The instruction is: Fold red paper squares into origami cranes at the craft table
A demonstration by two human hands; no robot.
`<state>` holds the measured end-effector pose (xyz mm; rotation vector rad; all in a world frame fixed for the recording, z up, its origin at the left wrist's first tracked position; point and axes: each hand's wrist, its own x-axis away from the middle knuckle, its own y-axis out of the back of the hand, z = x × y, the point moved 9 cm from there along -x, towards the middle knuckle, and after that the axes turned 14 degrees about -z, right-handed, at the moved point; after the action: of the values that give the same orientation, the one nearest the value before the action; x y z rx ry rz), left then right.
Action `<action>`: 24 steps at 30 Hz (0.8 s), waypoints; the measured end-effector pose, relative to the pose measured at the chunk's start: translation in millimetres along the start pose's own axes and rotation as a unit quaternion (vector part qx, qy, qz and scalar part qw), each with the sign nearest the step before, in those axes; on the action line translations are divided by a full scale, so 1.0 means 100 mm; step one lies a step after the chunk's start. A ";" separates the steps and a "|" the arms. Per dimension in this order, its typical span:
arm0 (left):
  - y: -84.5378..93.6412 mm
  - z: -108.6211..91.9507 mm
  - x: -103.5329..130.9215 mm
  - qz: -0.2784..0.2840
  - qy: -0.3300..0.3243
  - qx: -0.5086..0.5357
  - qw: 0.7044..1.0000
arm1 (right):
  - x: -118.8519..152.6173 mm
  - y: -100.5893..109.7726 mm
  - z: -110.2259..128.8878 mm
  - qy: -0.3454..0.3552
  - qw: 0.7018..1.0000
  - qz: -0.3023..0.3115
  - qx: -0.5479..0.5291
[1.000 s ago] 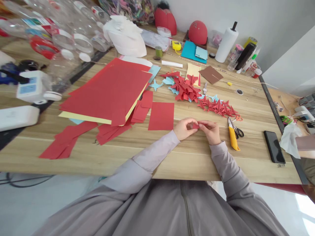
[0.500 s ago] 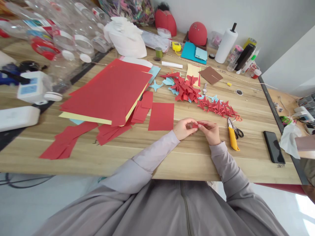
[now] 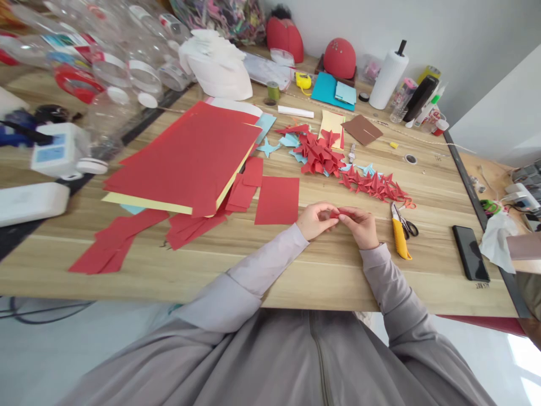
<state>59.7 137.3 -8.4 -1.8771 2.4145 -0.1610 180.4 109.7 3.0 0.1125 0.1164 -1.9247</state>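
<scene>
Between my fingertips is a small piece of red paper (image 3: 335, 214), mostly hidden, so its shape does not show. My left hand (image 3: 315, 221) pinches it from the left; my right hand (image 3: 360, 226) pinches it from the right, thumb and forefinger closed. Just left of my hands lies a flat red paper square (image 3: 277, 201). Beyond them is a heap of folded red paper stars (image 3: 319, 153), with a row of red stars (image 3: 374, 185) nearer my right hand. One light blue paper star (image 3: 268, 148) lies apart from the heap.
A large stack of red sheets (image 3: 181, 158) covers the left, with red strips (image 3: 105, 248) in front. Scissors (image 3: 409, 225) and a yellow-handled cutter (image 3: 399, 234) lie right of my hands, then a phone (image 3: 471, 254). Plastic bottles (image 3: 110, 62) crowd the far left. A person's sleeve (image 3: 524, 246) shows at right.
My hands stay in nearly the same place. The fingers have shifted slightly on the red paper, and a little more of it shows between them.
</scene>
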 end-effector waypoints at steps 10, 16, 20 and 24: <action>0.01 -0.05 -0.01 0.005 -0.003 0.038 0.999 | 0.00 0.01 -0.01 -0.013 1.000 0.004 -0.015; 0.00 -0.07 -0.01 0.007 -0.019 0.019 1.000 | 0.00 0.02 -0.08 -0.046 0.998 0.004 -0.042; 0.01 -0.06 -0.01 -0.001 -0.049 -0.021 0.999 | -0.01 0.04 -0.10 -0.058 0.998 -0.014 -0.031; 0.05 -0.05 -0.03 -0.016 -0.084 -0.062 0.994 | -0.01 0.04 -0.12 -0.067 0.997 -0.019 -0.025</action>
<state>55.0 141.2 -3.9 -1.8961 2.3319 0.1418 184.8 110.7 -9.2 -0.0531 0.0764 -1.9604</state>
